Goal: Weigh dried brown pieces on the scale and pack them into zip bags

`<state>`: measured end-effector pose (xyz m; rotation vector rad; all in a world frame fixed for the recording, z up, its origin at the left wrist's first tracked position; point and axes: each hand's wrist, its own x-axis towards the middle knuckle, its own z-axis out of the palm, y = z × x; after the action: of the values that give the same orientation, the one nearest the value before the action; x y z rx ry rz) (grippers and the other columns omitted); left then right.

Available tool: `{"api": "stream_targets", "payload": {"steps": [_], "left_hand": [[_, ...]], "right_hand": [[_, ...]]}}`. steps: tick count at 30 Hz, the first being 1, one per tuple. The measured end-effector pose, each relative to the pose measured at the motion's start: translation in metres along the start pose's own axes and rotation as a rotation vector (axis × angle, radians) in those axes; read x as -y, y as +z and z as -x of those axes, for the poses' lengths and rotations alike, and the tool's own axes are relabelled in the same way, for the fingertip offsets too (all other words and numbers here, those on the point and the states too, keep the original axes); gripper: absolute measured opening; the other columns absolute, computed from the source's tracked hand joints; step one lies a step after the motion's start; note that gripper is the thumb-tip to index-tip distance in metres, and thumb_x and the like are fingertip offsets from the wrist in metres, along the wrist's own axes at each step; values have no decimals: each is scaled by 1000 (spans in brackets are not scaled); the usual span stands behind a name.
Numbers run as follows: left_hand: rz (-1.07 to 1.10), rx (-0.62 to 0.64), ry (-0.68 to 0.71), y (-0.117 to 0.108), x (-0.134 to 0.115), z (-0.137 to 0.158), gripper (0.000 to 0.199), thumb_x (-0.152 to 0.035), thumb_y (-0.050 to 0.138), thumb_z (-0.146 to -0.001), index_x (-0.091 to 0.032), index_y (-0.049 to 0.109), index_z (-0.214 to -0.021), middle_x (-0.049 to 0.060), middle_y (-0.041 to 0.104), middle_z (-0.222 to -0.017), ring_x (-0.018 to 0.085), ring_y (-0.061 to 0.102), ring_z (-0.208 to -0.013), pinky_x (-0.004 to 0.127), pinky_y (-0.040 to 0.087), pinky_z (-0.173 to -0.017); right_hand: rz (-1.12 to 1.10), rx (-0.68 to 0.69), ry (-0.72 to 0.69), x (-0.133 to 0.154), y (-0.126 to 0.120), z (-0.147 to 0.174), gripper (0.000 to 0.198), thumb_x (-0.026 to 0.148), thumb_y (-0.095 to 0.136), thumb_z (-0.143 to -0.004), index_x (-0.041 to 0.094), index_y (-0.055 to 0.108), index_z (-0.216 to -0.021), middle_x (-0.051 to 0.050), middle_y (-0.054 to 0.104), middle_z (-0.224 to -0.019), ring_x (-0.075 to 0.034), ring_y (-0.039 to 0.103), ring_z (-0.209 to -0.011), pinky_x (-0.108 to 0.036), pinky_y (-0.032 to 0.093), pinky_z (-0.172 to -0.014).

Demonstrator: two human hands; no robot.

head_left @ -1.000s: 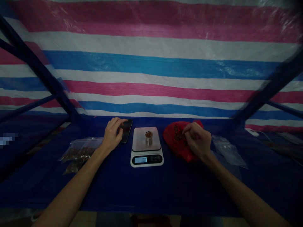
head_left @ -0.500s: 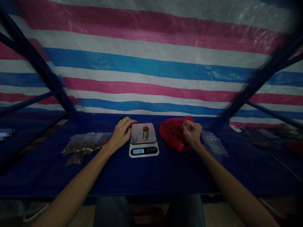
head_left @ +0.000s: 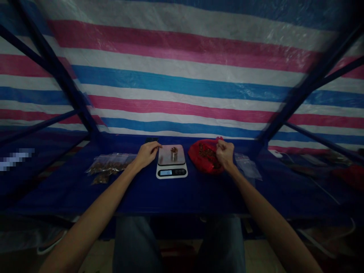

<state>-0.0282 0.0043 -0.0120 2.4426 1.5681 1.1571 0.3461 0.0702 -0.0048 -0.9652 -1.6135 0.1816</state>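
Head view: The scale (head_left: 171, 162) sits on the tabletop (head_left: 182, 197) between the two hands, with its display (head_left: 166, 173) facing the wearer, presumably for direct reading. The metal cup (head_left: 174, 156), heaped with brown pieces, stands upright on the weighing plate, which probably bears its full load. The left hand (head_left: 147, 154) is half open, fingers loosely bent, with nothing visible in its grasp; its fingertips are at the plate's far left corner, contact undetermined. The right hand (head_left: 225, 153) is closed, fingers drawn together, at the right side of the red bag (head_left: 196, 161); whether it grips the rim or some pieces cannot be told. The bag lies spread open, apparently for access to the pieces inside. Filled clear bags (head_left: 109, 163) lie left, flat clear bags (head_left: 248, 165) right, seemingly to separate the two kinds.
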Motion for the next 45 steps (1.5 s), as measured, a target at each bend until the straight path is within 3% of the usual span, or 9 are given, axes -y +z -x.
{"api": "stream_targets", "payload": {"steps": [8, 13, 17, 22, 26, 30, 35, 41, 45], "left_hand": [[-27, 38, 30, 6, 2, 3, 32, -11, 46, -85, -21, 76, -92, 5, 78, -93, 20, 73, -84, 32, 56, -82], [-57, -29, 3, 4, -1, 1, 29, -15, 48, -87, -22, 77, -92, 5, 79, -93, 22, 73, -82, 33, 55, -79], [-44, -75, 33, 3, -8, 0, 28, -18, 48, -90, -21, 76, -93, 6, 79, -94, 23, 73, -85, 35, 54, -80], [-65, -79, 35, 5, -7, 3, 28, -16, 49, -90, -21, 76, -93, 6, 79, -93, 22, 73, -84, 34, 53, -78], [-65, -61, 10, 5, 0, 5, 28, -13, 48, -90, -21, 76, -93, 5, 79, -92, 21, 73, -81, 33, 52, -75], [4, -116, 11, 0, -5, 4, 27, -12, 48, -90, -20, 74, -91, 5, 76, -90, 19, 70, -80, 32, 51, -76], [312, -99, 126, -16, -42, -5, 26, -22, 45, -99, -17, 70, -99, 6, 68, -88, 17, 64, -81, 30, 50, -75], [442, 171, 256, -7, -84, 10, 53, -49, 60, -94, -21, 54, -138, 14, 64, -134, 28, 61, -121, 42, 50, -103], [300, 31, 175, 14, -79, 25, 50, -32, 59, -96, -21, 48, -143, 14, 65, -134, 26, 64, -121, 43, 52, -103]], "right_hand": [[-30, -342, 74, 28, -78, 27, 19, 12, 49, -68, 25, 36, -68, 7, 43, -58, -12, 47, -52, -25, 37, -53], [317, 104, 209, 10, -154, 86, 26, 23, 57, -82, 23, 63, -108, -7, 72, -91, -23, 69, -79, -33, 52, -65], [518, 355, 158, -7, -171, 106, 37, 41, 59, -91, 25, 67, -124, -13, 72, -114, -32, 67, -104, -47, 55, -88], [539, 586, 63, -11, -144, 76, 39, 34, 54, -95, 24, 65, -131, -14, 67, -117, -31, 64, -108, -47, 52, -94], [531, 788, -41, -12, -121, 50, 20, 19, 53, -90, 20, 73, -93, -12, 67, -94, -28, 65, -90, -40, 53, -81], [534, 763, -78, 7, -125, 45, 17, 18, 55, -89, 22, 69, -80, -11, 64, -89, -27, 63, -85, -41, 51, -77], [311, 678, -134, 86, -124, 47, 12, 27, 58, -98, 23, 67, -92, -7, 65, -93, -23, 64, -87, -36, 52, -77], [234, 539, -537, 152, -13, 32, 12, 18, 56, -99, 20, 64, -90, -7, 68, -88, -22, 60, -86, -37, 49, -80], [185, 494, -802, 147, 45, 20, 11, 19, 54, -100, 17, 65, -99, -10, 72, -98, -21, 61, -91, -35, 50, -81]]}}
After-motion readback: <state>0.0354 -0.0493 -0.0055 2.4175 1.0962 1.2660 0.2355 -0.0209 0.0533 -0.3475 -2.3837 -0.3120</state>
